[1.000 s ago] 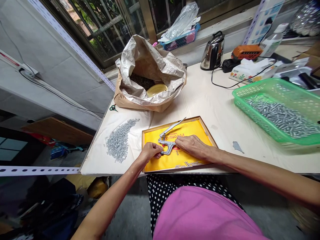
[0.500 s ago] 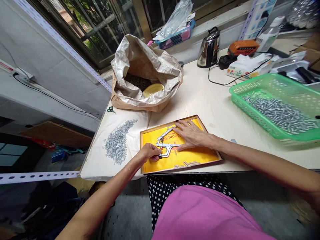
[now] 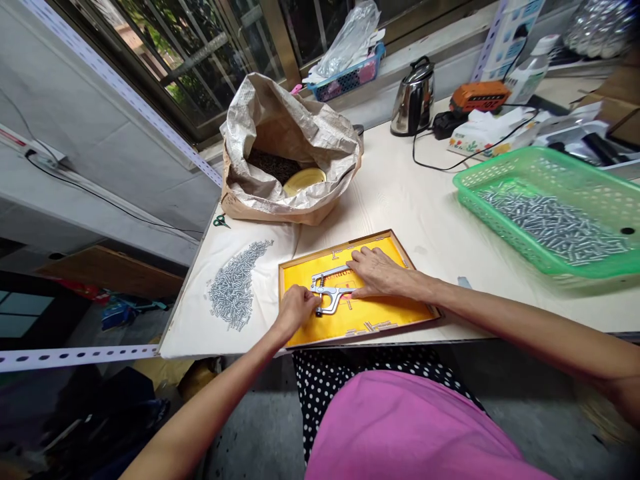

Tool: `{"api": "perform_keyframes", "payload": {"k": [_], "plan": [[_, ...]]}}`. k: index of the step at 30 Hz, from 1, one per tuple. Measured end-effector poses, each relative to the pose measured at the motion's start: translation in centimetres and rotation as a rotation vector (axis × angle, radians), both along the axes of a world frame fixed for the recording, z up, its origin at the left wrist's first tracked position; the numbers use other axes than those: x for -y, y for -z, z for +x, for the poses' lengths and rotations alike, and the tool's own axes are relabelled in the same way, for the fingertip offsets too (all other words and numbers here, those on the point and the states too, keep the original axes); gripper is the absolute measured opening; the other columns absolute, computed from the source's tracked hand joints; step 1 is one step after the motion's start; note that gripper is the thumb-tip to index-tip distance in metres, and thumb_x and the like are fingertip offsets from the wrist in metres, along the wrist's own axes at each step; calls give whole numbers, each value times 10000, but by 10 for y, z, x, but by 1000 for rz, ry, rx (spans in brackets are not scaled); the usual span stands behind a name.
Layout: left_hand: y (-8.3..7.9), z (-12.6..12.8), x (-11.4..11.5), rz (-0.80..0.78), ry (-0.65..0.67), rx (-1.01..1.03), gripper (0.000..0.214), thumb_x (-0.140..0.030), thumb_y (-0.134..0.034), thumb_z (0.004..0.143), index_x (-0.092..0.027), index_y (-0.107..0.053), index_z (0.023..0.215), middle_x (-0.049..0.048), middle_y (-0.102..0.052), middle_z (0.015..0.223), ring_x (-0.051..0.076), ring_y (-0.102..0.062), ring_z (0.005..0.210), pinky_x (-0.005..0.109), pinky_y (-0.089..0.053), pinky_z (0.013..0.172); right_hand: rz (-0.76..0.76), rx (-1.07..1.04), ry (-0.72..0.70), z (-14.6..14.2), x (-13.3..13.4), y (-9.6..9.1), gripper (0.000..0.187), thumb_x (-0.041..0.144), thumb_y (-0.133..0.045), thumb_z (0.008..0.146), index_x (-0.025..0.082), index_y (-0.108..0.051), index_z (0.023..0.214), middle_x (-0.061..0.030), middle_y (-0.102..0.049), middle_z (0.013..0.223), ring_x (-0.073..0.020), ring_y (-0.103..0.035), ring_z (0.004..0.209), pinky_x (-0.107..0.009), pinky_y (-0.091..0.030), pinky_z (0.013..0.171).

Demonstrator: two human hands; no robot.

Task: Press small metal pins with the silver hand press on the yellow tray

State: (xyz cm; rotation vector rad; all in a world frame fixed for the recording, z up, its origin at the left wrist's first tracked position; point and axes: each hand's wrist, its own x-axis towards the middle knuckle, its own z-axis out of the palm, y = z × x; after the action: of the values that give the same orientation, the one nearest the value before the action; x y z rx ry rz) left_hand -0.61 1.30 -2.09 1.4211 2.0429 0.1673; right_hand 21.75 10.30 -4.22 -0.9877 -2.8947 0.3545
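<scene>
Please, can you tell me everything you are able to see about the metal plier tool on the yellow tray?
The hand press pliers look like bright silver metal, with two long arms and a small coil spring near the head. They lie flat in the wood-framed yellow tray. The left hand touches the head end; the right hand seems to lie over the arm ends.

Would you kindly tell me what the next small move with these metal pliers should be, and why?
I would probably close the left hand more firmly around the metal pliers. It sits only at their end, while the right hand lies flat across the handles, pressing them against the yellow tray.
</scene>
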Motion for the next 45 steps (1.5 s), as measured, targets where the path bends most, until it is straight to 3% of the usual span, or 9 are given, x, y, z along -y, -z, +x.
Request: {"api": "perform_keyframes", "payload": {"k": [2,5,11,24,32,36,39,42,45], "plan": [[2,11,0,264,211,-183,215,-312,-732,806,-150,-670,932,107,-691,1003,257,-658,956,384,-527,857,-5,-5,5,0,3,0,515,528,-734,797,97,-648,1065,-183,-597,1106,-325,-523,1032,-419,-406,834],[7,26,-12,431,549,-208,542,-327,-771,791,-168,-552,1260,174,-558,1363,314,-516,1263,468,-449,1036,-1,-2,13,1,6,0,537,526,-714,820,101,-624,1136,-182,-593,1126,-320,-519,1046,-404,-415,827],[12,26,-47,325,855,-177,624,-394,-717,839,-139,-488,1361,174,-593,1290,319,-532,1192,465,-430,1037,-21,32,24,7,9,-2,631,501,-770,774,99,-580,1221,-181,-593,1181,-322,-530,1075,-413,-439,869],[13,28,-40,342,736,-313,252,-297,-528,967,-174,-610,1171,109,-627,1084,263,-529,1005,387,-470,882,38,6,10,-16,-2,10,185,261,-586,944,123,-658,1043,-142,-652,1017,-258,-571,1000,-361,-428,841],[16,32,-35,320,660,-298,192,-249,-534,967,-171,-658,1091,99,-662,1032,254,-563,1006,372,-484,892,-39,17,22,-18,0,6,185,236,-539,959,114,-675,989,-137,-663,985,-239,-583,949,-340,-433,820],[22,32,-22,435,636,-298,244,-236,-550,960,-187,-635,1184,123,-585,1323,275,-512,1230,433,-439,1055,-32,-27,-19,-9,-10,4,518,388,-752,819,102,-598,1223,-187,-595,1210,-282,-556,1077,-374,-446,881],[29,34,-7,518,638,-267,218,-201,-491,980,-170,-673,1096,140,-506,1444,283,-425,1358,455,-391,1126,-2,-118,-120,-5,-14,10,684,470,-742,814,138,-509,1365,-196,-537,1354,-310,-495,1196,-430,-426,952],[34,37,4,537,654,-230,252,-183,-452,992,-176,-682,1095,134,-538,1419,265,-465,1323,446,-432,1095,60,-167,-167,-9,-17,21,393,376,-541,966,193,-562,1312,-150,-585,1323,-281,-496,1172,-413,-415,921],[35,41,12,533,727,-222,271,-173,-436,997,-164,-690,1092,128,-605,1327,239,-534,1236,398,-473,1052,156,-94,-108,-16,-21,32,281,247,-486,973,200,-631,1209,-129,-650,1170,-278,-512,1065,-369,-397,820]]}}
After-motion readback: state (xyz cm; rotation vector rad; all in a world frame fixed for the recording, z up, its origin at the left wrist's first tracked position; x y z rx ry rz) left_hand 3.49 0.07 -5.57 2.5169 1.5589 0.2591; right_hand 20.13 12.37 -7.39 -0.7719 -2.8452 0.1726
